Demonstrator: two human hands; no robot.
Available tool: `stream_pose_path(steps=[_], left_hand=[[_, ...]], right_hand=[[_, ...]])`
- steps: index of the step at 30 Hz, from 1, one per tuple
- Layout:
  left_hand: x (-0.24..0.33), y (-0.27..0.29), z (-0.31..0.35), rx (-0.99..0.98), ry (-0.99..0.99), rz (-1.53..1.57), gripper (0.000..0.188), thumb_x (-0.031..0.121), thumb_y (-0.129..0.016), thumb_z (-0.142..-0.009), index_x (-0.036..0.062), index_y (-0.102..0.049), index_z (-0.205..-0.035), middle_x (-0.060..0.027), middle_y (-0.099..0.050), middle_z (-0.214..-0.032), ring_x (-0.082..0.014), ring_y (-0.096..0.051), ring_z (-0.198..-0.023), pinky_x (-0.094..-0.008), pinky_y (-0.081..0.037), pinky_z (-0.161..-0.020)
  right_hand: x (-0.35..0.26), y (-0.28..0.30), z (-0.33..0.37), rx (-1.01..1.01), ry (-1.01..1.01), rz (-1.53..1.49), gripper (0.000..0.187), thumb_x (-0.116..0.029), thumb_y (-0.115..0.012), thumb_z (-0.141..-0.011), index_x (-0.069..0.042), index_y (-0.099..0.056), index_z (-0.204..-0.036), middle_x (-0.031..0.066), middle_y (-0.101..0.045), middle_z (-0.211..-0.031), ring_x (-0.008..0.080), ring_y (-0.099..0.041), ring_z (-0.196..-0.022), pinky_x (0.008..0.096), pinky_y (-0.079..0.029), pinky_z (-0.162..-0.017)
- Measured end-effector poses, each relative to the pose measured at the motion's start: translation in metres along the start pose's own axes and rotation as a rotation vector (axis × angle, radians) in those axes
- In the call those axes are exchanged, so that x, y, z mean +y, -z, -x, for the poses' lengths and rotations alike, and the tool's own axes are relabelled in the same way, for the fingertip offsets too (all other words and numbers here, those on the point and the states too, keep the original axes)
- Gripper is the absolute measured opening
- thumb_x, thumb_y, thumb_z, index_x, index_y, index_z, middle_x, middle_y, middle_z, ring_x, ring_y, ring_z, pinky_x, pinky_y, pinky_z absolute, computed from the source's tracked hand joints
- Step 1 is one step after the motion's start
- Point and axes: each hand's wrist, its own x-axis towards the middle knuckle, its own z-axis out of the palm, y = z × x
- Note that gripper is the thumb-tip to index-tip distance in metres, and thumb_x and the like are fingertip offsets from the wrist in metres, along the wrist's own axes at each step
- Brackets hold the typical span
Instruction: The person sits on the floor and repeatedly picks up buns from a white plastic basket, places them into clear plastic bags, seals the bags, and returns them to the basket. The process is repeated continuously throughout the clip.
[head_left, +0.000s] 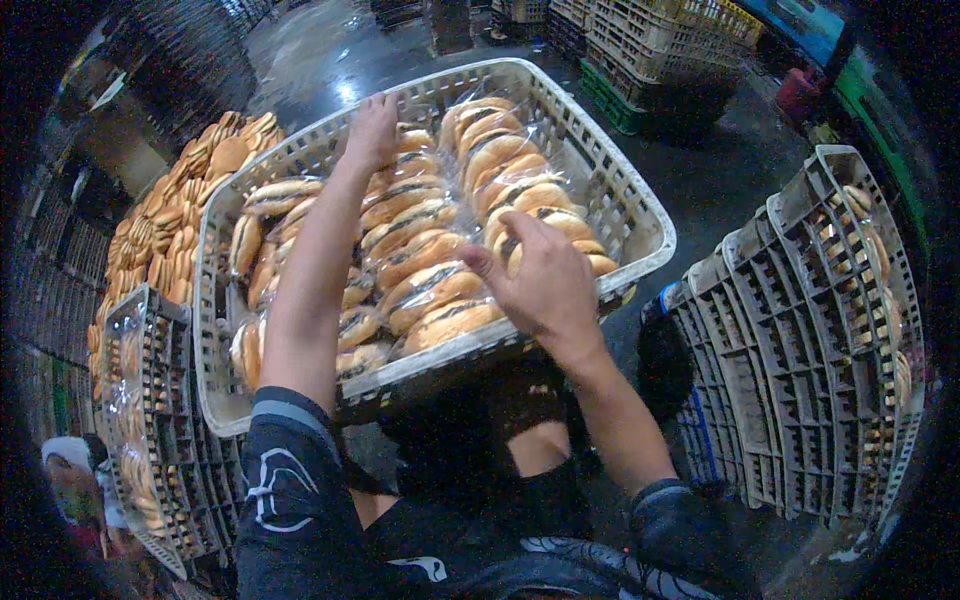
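Note:
A large off-white plastic crate (640, 240) stands tilted in front of me, holding rows of filled buns (410, 230) in clear wrappers. My left hand (373, 135) reaches across to its far left side, with bent fingers closed over the rim; the fingertips are partly hidden. Over the right-hand rows, close to the near rim, hovers or rests my right hand (550, 285). Its thumb and forefinger are spread apart above the buns, and I see nothing held between them. My left forearm hides part of the left rows.
Loose unwrapped buns (165, 225) are heaped at the left. Below them stands a crate stack (175, 420) with wrapped buns on top. Another tall crate stack (770, 340) rises at right. More crates (650, 50) stand at the back, and a person (75, 480) is at lower left.

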Motion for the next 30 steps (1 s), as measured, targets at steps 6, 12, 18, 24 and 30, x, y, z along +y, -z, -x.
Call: stream_pose_path(steps=[6,12,18,24,30], left_hand=[[0.013,0.031,-0.008,-0.681,0.234,-0.167,0.042,0.030,-0.065,-0.067,0.0007,-0.056,-0.096,-0.0153,-0.059,-0.086,-0.0284,-0.054,-0.095,-0.0406,-0.043,-0.077],[0.091,0.176,0.052,0.279,-0.288,0.416,0.029,0.009,-0.061,-0.065,0.0066,-0.058,-0.094,-0.0098,-0.056,-0.107,-0.0289,-0.049,-0.102,-0.0393,-0.036,-0.091],[0.217,0.234,0.246,0.332,0.501,1.545,0.074,0.018,-0.069,-0.067,0.0009,-0.030,-0.127,-0.0176,-0.023,-0.135,-0.0271,-0.026,-0.124,-0.0405,-0.021,-0.101],[0.269,0.244,0.353,-0.164,0.776,1.654,0.078,0.012,-0.073,-0.064,-0.0038,-0.029,-0.125,-0.0136,-0.039,-0.124,-0.0217,-0.038,-0.115,-0.0329,-0.030,-0.097],[0.266,0.228,0.379,-0.037,1.000,2.153,0.095,0.018,-0.072,-0.065,0.0036,-0.008,-0.134,-0.0198,-0.019,-0.136,-0.0286,-0.026,-0.124,-0.0394,-0.024,-0.100]], right_hand=[[0.004,0.004,-0.005,-0.045,-0.105,-0.059,0.058,-0.054,-0.050,-0.075,0.001,-0.056,-0.093,0.0210,-0.059,-0.085,0.0357,-0.057,-0.081,0.0424,-0.045,-0.068],[0.025,0.018,-0.013,-0.328,-0.282,-1.723,0.052,-0.036,-0.034,-0.089,0.003,-0.032,-0.123,0.0156,-0.045,-0.118,0.0224,-0.050,-0.103,0.0325,-0.041,-0.088],[0.000,0.002,0.146,-0.271,-0.182,-1.246,0.064,-0.028,-0.060,-0.078,0.004,-0.031,-0.126,0.0118,-0.042,-0.124,0.0202,-0.038,-0.115,0.0321,-0.027,-0.098],[-0.009,-0.017,0.222,-0.141,-0.125,-0.649,0.023,-0.021,-0.055,-0.081,0.000,-0.061,-0.084,0.0108,-0.060,-0.080,0.0203,-0.057,-0.072,0.0303,-0.044,-0.067],[0.004,-0.001,0.228,-0.318,-0.283,-0.781,0.023,-0.019,-0.050,-0.085,0.000,-0.056,-0.073,0.0063,-0.057,-0.071,0.0155,-0.053,-0.066,0.0280,-0.041,-0.061]])
